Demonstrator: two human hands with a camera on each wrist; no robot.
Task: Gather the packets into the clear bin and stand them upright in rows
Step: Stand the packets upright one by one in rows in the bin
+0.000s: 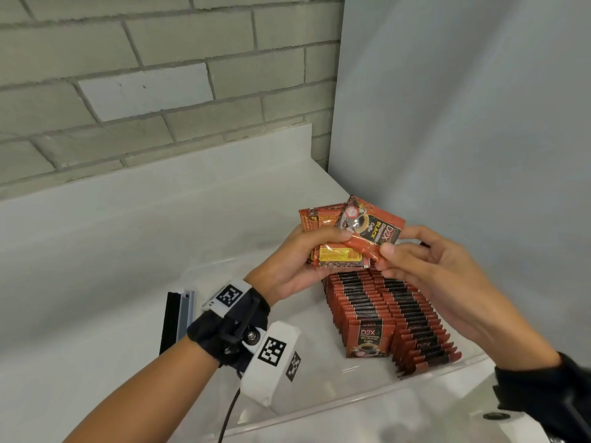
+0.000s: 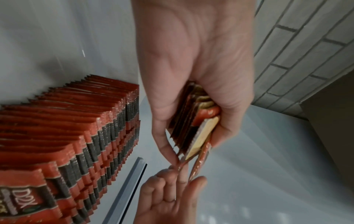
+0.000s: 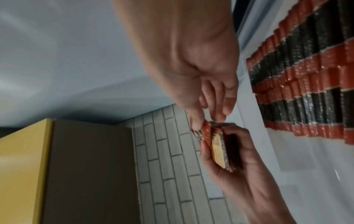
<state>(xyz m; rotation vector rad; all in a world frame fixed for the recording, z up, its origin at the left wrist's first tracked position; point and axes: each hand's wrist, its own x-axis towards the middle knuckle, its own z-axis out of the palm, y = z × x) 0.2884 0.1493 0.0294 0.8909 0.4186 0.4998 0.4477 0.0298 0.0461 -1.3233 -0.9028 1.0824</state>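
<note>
Sorting step, I think: left hand (image 1: 292, 260) grips a small stack of packets (image 1: 332, 251) above the clear bin (image 1: 361, 396), right hand (image 1: 425, 266) pinches the top packet (image 1: 374, 233). Next it needs turning upright and slotting into the rows (image 1: 390, 318) inside the bin.

Both hands raised, meeting at chest height.
Left hand (image 1: 289, 266) gripping a stack of packets (image 1: 329, 247), fingers curled; right hand (image 1: 428, 266) pinching the top packet (image 1: 372, 233) between thumb and fingers.

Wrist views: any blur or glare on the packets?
Left wrist: the right hand and the stack's lower edges smear. Right wrist: dim, the single packet soft, foil glints on the rows in the bin. Head: sharp, evenly lit.
</note>
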